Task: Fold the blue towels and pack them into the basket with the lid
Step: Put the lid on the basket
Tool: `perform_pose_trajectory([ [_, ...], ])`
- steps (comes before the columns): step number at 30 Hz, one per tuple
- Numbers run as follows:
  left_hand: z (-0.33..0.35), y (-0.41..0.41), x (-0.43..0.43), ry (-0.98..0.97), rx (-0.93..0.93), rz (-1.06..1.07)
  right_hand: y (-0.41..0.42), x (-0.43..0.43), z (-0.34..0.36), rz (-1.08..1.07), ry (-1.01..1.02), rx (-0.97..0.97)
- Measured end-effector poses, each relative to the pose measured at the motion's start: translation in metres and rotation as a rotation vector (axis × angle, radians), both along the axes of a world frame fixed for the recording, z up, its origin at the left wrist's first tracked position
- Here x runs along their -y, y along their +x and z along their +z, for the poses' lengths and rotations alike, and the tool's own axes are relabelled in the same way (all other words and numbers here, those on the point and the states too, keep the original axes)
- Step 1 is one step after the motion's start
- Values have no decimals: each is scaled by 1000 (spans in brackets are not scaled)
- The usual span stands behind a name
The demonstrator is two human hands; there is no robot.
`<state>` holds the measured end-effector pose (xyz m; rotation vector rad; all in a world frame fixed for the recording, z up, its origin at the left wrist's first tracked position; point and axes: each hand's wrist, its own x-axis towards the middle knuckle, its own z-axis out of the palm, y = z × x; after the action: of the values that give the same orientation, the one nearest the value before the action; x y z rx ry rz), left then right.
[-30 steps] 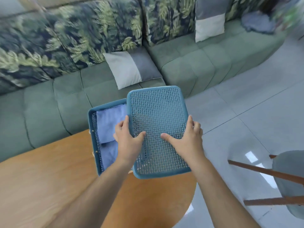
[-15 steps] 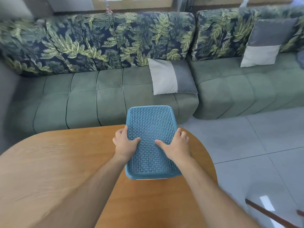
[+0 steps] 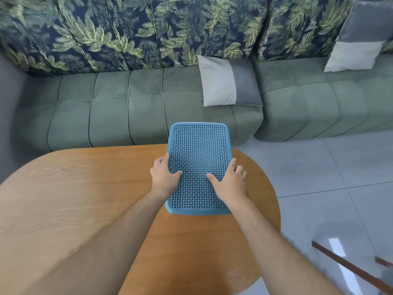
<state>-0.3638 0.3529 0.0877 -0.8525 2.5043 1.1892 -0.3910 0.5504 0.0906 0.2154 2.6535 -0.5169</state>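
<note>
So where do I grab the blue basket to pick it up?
By its two long sides, one hand from the left, one from the right. The basket has a flat mesh top with no handle showing, and it is narrow enough that the left hand and right hand clasp both edges, thumbs on top.

The basket (image 3: pixel 197 213) was covered almost wholly by the lid (image 3: pixel 200 162), so its inside could not be seen. The fingertips of the left hand (image 3: pixel 164 177) and of the right hand (image 3: pixel 230 184) were hidden over the lid's side edges. Both forearms were cut off by the lower edge, and the table (image 3: pixel 85 188) by the left and lower edges. The sofa (image 3: pixel 127 116) was cut off on three sides, and its upper left part was blurred. The right pillow (image 3: pixel 359 39) was cut by the right edge. Brown wooden bars (image 3: pixel 348 267) at the lower right were cut off and could not be identified.
</note>
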Motion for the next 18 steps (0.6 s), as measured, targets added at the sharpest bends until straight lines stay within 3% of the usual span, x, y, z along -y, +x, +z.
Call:
perform_pose_trajectory([
  [11, 2, 71, -18, 1, 65, 24, 64, -28, -2, -75, -161, 25],
  [18, -10, 85, -17, 113, 79, 183, 78, -34, -9, -326, -343, 52],
])
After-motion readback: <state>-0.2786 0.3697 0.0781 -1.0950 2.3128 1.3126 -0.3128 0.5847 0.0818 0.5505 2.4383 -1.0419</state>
